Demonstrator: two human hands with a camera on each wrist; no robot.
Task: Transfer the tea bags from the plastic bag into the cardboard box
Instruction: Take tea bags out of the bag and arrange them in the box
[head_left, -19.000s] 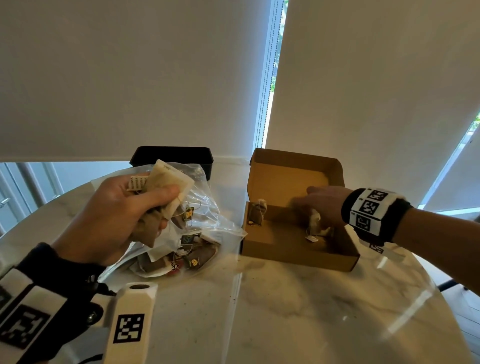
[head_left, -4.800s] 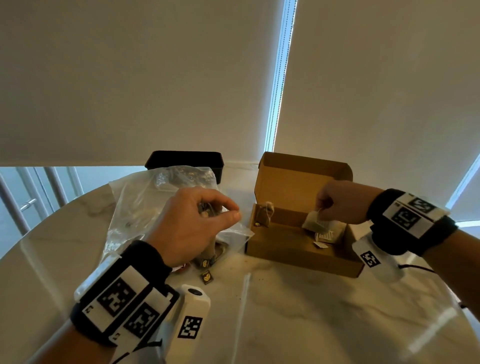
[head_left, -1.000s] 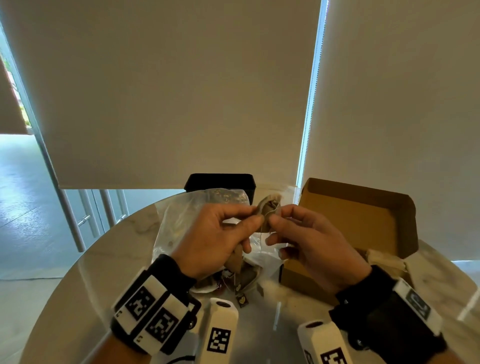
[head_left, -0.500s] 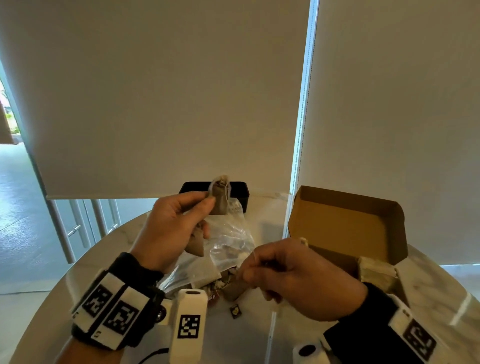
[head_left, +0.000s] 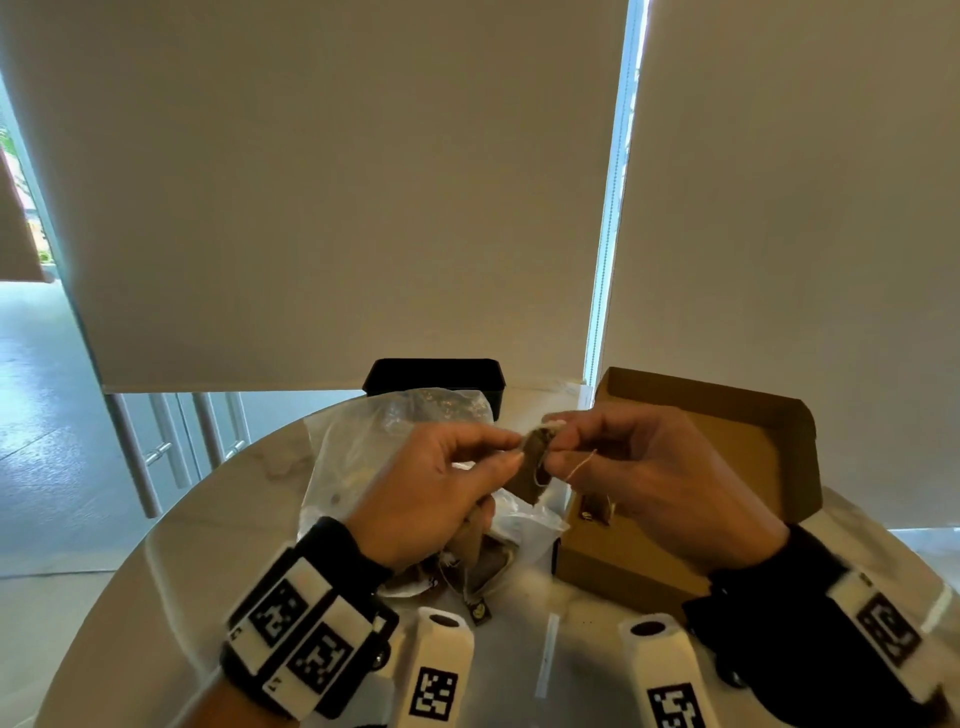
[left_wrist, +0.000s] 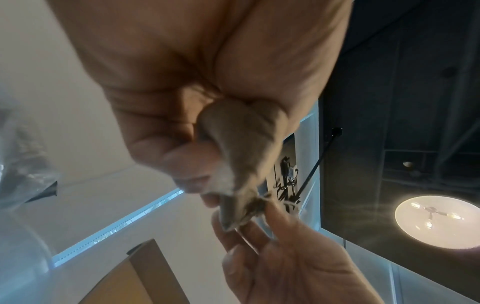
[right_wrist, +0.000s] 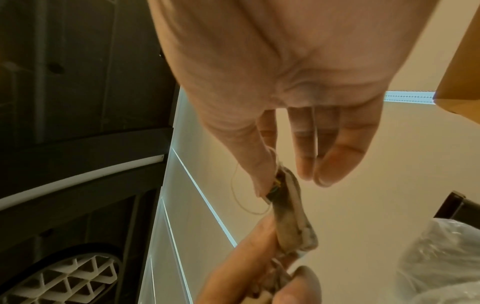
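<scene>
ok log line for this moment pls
left hand: pinches tea bag | right hand: pinches its top and string | held above plastic bag | cardboard box: open

Cardboard box (head_left: 613, 566) interior — mostly hidden behind right hand (head_left: 660, 483)

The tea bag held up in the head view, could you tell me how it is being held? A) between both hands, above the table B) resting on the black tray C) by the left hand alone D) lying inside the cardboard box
A: the left hand and right hand both pinch the tea bag in the air, beside the cardboard box.
</scene>
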